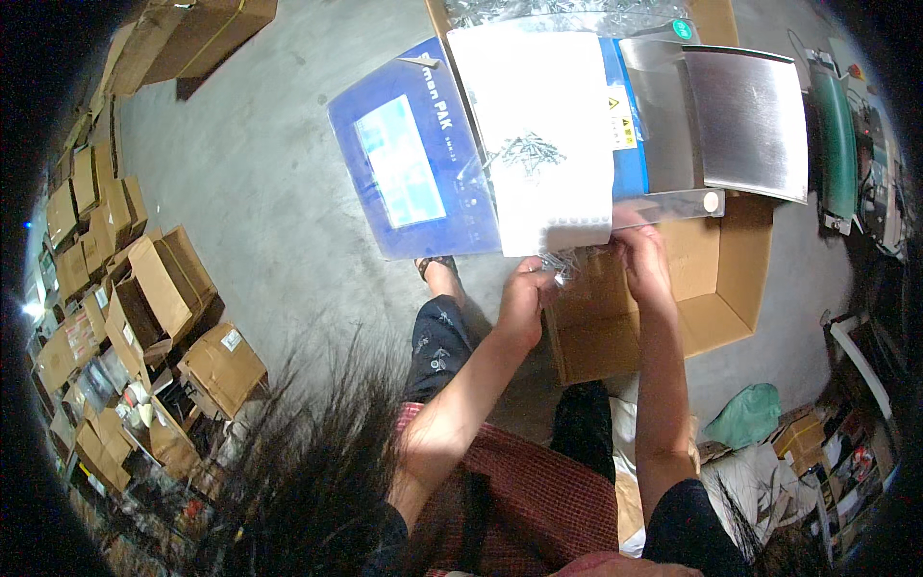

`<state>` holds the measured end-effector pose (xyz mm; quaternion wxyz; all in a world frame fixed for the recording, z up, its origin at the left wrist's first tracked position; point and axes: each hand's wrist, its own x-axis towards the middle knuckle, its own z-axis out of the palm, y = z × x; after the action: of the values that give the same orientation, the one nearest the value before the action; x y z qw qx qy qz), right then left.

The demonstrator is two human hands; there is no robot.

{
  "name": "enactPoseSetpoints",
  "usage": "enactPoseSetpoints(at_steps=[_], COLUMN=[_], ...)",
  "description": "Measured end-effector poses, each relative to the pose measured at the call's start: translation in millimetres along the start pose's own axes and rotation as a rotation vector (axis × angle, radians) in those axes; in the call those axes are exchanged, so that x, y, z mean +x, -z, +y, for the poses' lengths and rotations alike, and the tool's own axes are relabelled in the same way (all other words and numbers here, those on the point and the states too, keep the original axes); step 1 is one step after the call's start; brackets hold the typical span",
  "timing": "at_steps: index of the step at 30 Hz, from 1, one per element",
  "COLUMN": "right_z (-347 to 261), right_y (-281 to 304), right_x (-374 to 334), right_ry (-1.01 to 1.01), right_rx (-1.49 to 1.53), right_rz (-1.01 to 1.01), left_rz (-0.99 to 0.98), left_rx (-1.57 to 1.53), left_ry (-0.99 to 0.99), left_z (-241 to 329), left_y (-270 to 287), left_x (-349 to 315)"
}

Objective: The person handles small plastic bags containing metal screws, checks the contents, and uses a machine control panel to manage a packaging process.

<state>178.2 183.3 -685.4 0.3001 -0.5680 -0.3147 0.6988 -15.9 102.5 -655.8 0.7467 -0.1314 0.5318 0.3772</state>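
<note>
My left hand [523,300] is closed, with thumb and fingers pinching a small clear bag of metal screws [560,268] just below the machine's front edge. My right hand [642,252] is by the machine's lower right corner, beside a clear plastic strip [678,206]. Its fingers are bent and look apart, with nothing visible in them; glare partly washes out the tips. On the machine's white top [548,96] lies a loose pile of small screws [528,152]. Left of that top, a blue panel [460,183] carries a lit touch screen [402,159].
Below my hands stands an open cardboard box [601,344]. Behind the machine, another box holds many clear bags of screws [567,10]. A sloping metal plate [750,120] juts out at right. Stacked cartons [173,288] line the left; a green bag [745,415] lies lower right.
</note>
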Motion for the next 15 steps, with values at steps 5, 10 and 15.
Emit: enactPoseSetpoints(at_steps=[5,10,15], right_z=[21.7,52.9,67.5], right_y=[-14.3,0.1,14.3], right_x=[-12.3,-4.9,11.4], right_ry=[-0.279,-0.267,-0.260], right_rx=[0.380,0.655,0.812], right_rz=[0.072,0.172,0.448], left_rz=[-0.019,0.078,0.128], left_rx=[0.104,0.039,-0.008], left_ry=[-0.110,-0.064,-0.071], left_z=[-5.1,-12.0,-16.5], left_y=[0.9,13.6,11.9], left_x=[-3.9,1.0,-2.2])
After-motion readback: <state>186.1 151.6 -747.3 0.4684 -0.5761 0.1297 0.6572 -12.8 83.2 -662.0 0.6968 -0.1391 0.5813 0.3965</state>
